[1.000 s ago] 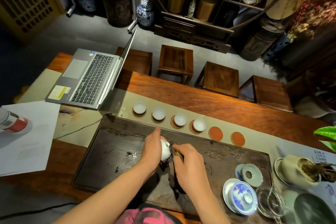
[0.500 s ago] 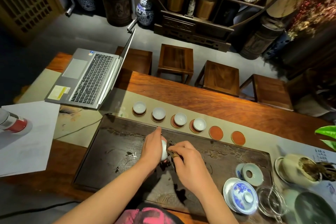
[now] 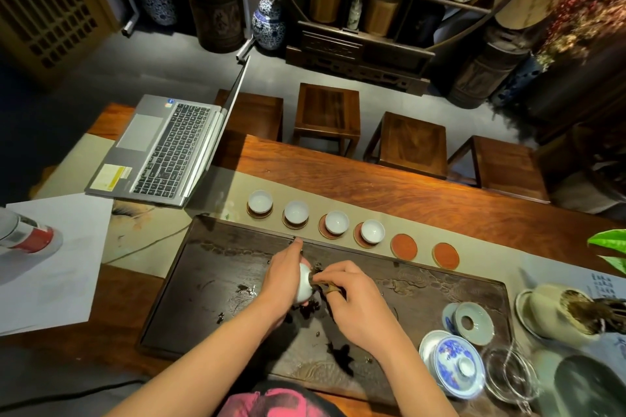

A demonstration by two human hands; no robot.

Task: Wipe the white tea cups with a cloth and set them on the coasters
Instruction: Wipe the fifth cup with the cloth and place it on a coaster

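Observation:
Over the dark tea tray [image 3: 210,284], my left hand [image 3: 283,276] grips a white tea cup [image 3: 304,287] tipped on its side, mouth toward my right hand. My right hand [image 3: 352,298] pinches a dark cloth [image 3: 323,286] pushed into the cup's mouth; most of the cloth is hidden by my fingers. Behind the tray runs a row of round coasters. Several carry white cups, such as the leftmost cup [image 3: 260,201] and the rightmost cup [image 3: 372,231]. Two orange coasters [image 3: 403,246] [image 3: 446,256] at the row's right end are bare.
An open laptop [image 3: 159,152] sits at the back left, with white paper [image 3: 50,264] and a red-banded can [image 3: 25,237] beside it. A blue-and-white lidded bowl [image 3: 454,366], a saucer [image 3: 472,323], a glass pitcher [image 3: 508,379] and a tea-leaf jar [image 3: 559,311] crowd the right. Stools stand beyond the table.
My right hand has shifted slightly up and left against the cup, working the cloth at its mouth. My left hand has kept its grip on the cup with little movement.

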